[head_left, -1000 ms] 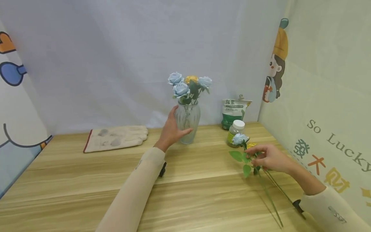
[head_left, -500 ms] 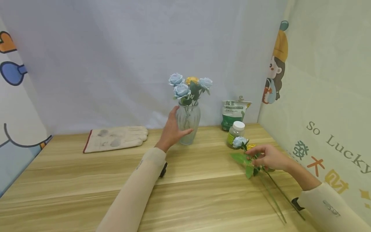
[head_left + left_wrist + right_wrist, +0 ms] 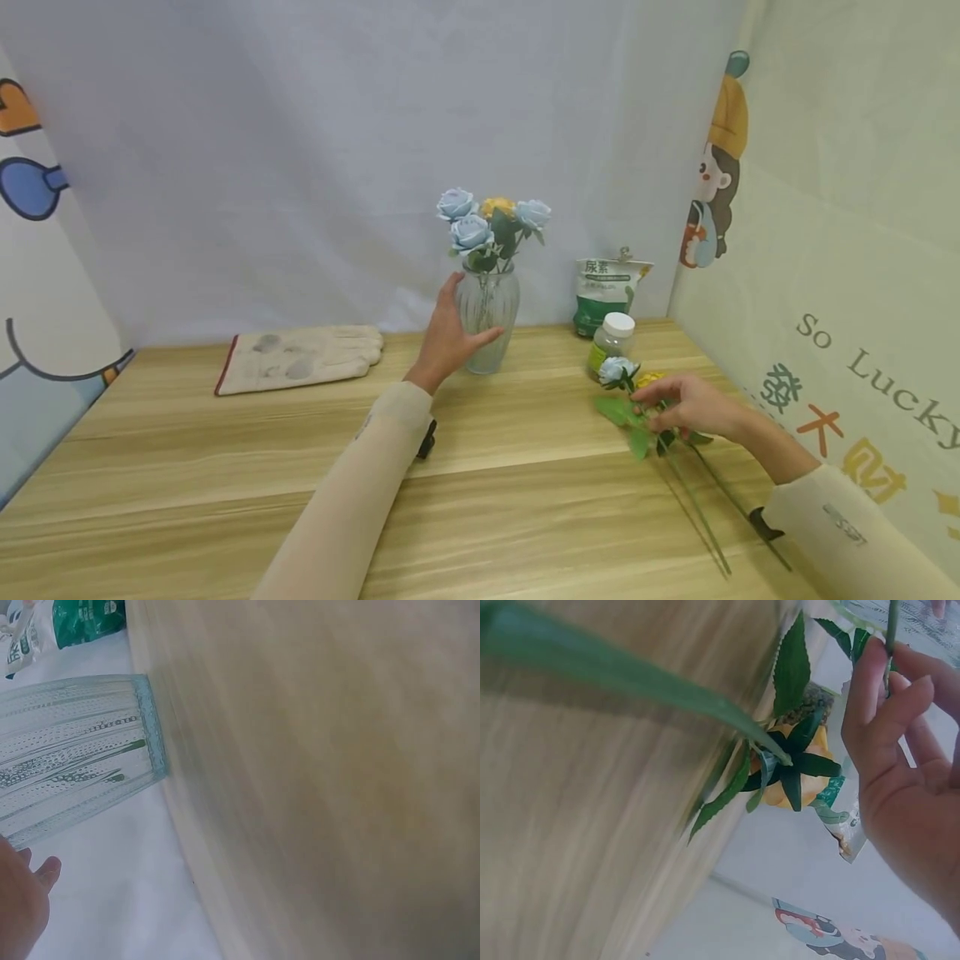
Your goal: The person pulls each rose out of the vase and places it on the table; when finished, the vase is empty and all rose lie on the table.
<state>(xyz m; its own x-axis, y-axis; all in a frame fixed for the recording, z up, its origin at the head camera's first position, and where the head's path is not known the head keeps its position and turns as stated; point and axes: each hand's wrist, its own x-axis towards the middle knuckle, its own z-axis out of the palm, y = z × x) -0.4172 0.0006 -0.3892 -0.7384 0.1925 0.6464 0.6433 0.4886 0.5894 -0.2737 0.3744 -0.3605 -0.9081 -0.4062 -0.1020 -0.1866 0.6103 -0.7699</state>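
A clear ribbed glass vase (image 3: 487, 321) stands upright, holding several light blue roses (image 3: 471, 233) and a yellow rose (image 3: 497, 207). My left hand (image 3: 444, 342) holds the vase's left side, thumb across the front; its other fingers are mostly hidden behind the glass. Over the right of the table, my right hand (image 3: 693, 408) pinches the green stem (image 3: 892, 630) of a single blue rose (image 3: 618, 371) between thumb and fingers. Just beyond that hand lies another yellow rose (image 3: 821, 750), its long stem (image 3: 738, 504) running back under the right wrist.
A white-capped jar (image 3: 611, 342) stands just behind the blue rose. Behind it is a clipped green-and-white bag (image 3: 603, 296). Cloth work gloves (image 3: 300, 358) lie at the back left. Curtain walls (image 3: 300, 167) border the wooden table (image 3: 225, 483).
The blue rose in my right hand has dipped slightly and shifted a little left, and the right forearm has drawn slightly left. My left hand remains on the vase.
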